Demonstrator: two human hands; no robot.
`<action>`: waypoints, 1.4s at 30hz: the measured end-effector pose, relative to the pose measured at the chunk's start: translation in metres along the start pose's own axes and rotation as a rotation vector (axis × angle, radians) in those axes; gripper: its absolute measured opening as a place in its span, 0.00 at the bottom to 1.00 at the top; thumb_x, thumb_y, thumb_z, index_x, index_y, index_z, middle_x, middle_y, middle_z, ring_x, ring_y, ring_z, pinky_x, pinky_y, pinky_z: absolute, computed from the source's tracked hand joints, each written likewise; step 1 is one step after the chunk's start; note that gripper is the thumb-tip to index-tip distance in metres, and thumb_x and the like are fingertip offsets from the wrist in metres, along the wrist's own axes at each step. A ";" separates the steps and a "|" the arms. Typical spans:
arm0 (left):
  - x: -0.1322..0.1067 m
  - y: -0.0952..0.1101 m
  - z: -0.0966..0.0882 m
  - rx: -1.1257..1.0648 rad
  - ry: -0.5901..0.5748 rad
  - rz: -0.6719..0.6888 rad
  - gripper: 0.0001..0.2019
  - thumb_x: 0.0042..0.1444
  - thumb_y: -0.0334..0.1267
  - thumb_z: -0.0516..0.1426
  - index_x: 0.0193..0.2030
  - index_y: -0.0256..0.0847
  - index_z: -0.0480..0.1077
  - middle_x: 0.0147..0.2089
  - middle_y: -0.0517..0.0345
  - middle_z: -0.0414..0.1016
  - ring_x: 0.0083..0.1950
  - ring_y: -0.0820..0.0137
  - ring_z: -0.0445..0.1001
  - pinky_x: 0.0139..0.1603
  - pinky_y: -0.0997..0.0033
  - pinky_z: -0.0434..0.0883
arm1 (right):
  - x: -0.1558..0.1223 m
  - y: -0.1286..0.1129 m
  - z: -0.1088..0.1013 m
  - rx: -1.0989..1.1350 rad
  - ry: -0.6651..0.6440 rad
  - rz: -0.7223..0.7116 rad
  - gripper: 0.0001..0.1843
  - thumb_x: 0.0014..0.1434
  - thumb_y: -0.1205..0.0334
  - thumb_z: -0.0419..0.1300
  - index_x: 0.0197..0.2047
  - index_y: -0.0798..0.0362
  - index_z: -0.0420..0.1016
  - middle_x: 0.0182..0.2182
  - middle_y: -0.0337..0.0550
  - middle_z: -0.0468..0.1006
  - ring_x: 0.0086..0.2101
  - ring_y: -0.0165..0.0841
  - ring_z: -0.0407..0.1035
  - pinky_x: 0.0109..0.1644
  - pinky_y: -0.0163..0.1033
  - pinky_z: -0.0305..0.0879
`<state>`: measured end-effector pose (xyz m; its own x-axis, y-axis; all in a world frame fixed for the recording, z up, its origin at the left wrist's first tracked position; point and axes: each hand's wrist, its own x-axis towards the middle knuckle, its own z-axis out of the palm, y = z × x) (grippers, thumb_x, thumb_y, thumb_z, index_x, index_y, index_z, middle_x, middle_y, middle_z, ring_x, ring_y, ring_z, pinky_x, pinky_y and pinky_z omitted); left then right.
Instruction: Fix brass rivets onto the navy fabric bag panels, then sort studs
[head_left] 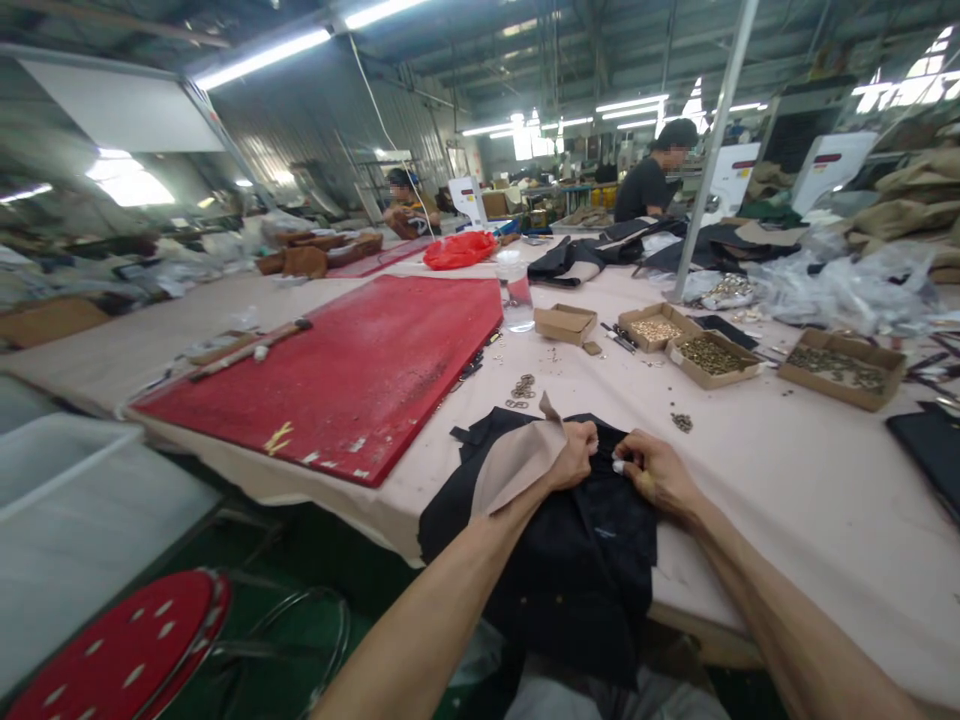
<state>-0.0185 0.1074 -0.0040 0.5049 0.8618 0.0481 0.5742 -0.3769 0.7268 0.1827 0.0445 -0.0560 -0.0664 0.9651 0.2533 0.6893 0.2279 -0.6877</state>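
A black fabric piece with a beige lining (517, 462) hangs over the near table edge, its dark lower part (570, 610) draping toward my lap. My left hand (576, 455) is closed on its upper edge, beside a lifted beige flap. Just to the right, my right hand (652, 470) pinches at the same black fabric, with something small and white at the fingertips. Whether that white bit is a finger cover or a separate piece I cannot tell. Beyond my left hand lies a small pile of metal rings (523, 388).
A red board (352, 360) covers the table's left part, with a hammer (251, 350) on it. Cardboard boxes of small metal parts (712, 357) stand at the right, near a metal pole (712, 150). A red stool (127, 650) is at lower left. Two people work farther back.
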 end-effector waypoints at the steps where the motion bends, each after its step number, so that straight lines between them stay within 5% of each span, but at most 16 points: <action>1: -0.003 0.000 0.001 0.004 0.028 0.036 0.01 0.51 0.32 0.57 0.31 0.40 0.70 0.27 0.62 0.67 0.30 0.72 0.65 0.33 0.72 0.60 | -0.002 -0.001 0.001 -0.007 0.028 -0.012 0.10 0.53 0.66 0.59 0.39 0.49 0.75 0.36 0.39 0.76 0.30 0.31 0.67 0.37 0.36 0.61; 6: -0.001 -0.002 0.005 -0.228 0.057 0.032 0.04 0.55 0.33 0.54 0.31 0.38 0.69 0.23 0.62 0.69 0.25 0.75 0.67 0.31 0.75 0.62 | -0.006 -0.008 0.001 -0.032 0.103 0.000 0.10 0.55 0.64 0.58 0.42 0.49 0.74 0.33 0.38 0.76 0.29 0.31 0.66 0.35 0.36 0.59; 10: 0.008 -0.003 -0.001 -0.353 -0.010 -0.018 0.04 0.47 0.31 0.61 0.25 0.34 0.72 0.23 0.59 0.72 0.26 0.74 0.68 0.30 0.74 0.64 | -0.005 -0.011 -0.003 -0.009 0.062 -0.014 0.07 0.53 0.64 0.60 0.37 0.49 0.75 0.33 0.38 0.75 0.30 0.31 0.66 0.37 0.35 0.60; 17: 0.006 -0.007 -0.001 -0.486 -0.040 -0.117 0.09 0.38 0.23 0.62 0.30 0.31 0.76 0.26 0.57 0.76 0.28 0.73 0.71 0.30 0.74 0.65 | -0.001 -0.010 -0.001 0.020 0.032 0.065 0.11 0.52 0.63 0.61 0.40 0.47 0.79 0.34 0.38 0.77 0.31 0.32 0.67 0.36 0.36 0.60; 30: 0.002 -0.011 -0.002 -0.583 -0.063 -0.173 0.10 0.37 0.23 0.65 0.30 0.32 0.80 0.25 0.58 0.77 0.26 0.77 0.69 0.30 0.75 0.65 | 0.008 -0.009 -0.003 0.043 -0.077 0.155 0.15 0.51 0.58 0.64 0.44 0.46 0.81 0.36 0.40 0.79 0.35 0.35 0.69 0.39 0.38 0.62; 42: 0.007 -0.020 0.010 -0.530 0.008 -0.212 0.08 0.36 0.23 0.67 0.27 0.33 0.78 0.23 0.59 0.75 0.25 0.77 0.67 0.30 0.74 0.66 | 0.017 -0.009 -0.005 0.077 -0.183 0.183 0.09 0.50 0.59 0.62 0.33 0.53 0.80 0.27 0.38 0.76 0.28 0.30 0.63 0.32 0.35 0.56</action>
<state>-0.0200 0.1177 -0.0246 0.4076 0.9035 -0.1323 0.2595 0.0242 0.9654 0.1793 0.0587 -0.0422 -0.0793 0.9968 -0.0024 0.6454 0.0496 -0.7623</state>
